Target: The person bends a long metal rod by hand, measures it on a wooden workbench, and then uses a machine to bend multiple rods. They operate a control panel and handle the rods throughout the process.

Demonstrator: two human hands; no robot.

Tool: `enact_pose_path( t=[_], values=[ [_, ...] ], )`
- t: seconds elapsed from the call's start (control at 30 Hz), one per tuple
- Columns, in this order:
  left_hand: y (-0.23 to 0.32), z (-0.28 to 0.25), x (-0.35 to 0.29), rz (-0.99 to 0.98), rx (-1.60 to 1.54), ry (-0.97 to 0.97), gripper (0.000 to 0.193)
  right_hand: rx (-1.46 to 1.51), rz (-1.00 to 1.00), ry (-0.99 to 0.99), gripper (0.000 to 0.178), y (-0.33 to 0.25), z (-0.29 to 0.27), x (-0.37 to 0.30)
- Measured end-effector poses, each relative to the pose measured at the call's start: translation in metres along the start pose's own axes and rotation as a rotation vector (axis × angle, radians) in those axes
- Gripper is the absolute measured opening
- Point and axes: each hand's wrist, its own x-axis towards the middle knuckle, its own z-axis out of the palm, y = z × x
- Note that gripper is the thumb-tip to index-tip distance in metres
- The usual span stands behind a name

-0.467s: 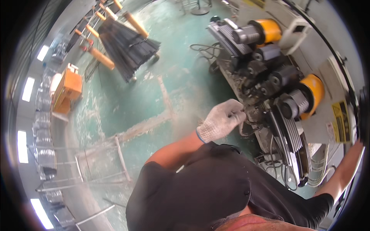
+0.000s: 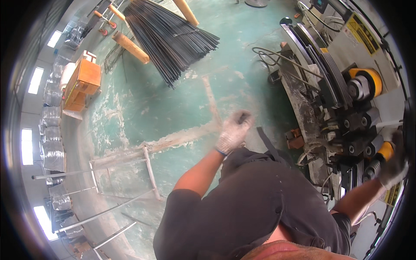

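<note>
My left hand [image 2: 235,131], in a pale knitted glove, is in front of my waist over the green floor, its fingers curled in. A dark patch shows at the fingers; whether it is a held thing or dirt I cannot make out. Right of that hand, a flat dark strip [image 2: 266,141] sticks up beside my waist, apart from the glove. My right hand [image 2: 393,167], in a darkened glove, reaches to the far right, beside the machine [image 2: 342,125] with its rollers and yellow-cased part [image 2: 385,151]. Blur and the picture's rim hide its fingers.
Long black rods [image 2: 169,41] lie fanned on a rack with orange rollers [image 2: 132,47] ahead. Orange-brown boxes [image 2: 82,82] and wrapped bundles [image 2: 53,149] line the left side. A metal frame [image 2: 149,171] stands on the floor nearby. Loose cables [image 2: 268,56] hang by the machine.
My left hand has drawn left, away from the machine's middle. The right hand has come into view at the far right. The whole view has turned, so the machine sits farther right.
</note>
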Motion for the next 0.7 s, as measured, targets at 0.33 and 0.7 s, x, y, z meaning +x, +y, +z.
enact_pose_path(
  t=[0.33,0.7],
  values=[
    [-0.046,-0.141,0.042,-0.276,-0.346,0.273,0.040,0.678,0.268,-1.035,0.041,-0.307,0.357,-0.086],
    [-0.075,-0.285,0.180,-0.393,-0.332,0.508,0.038,0.486,-0.034,-1.296,0.065,-0.583,0.724,-0.098]
  ],
)
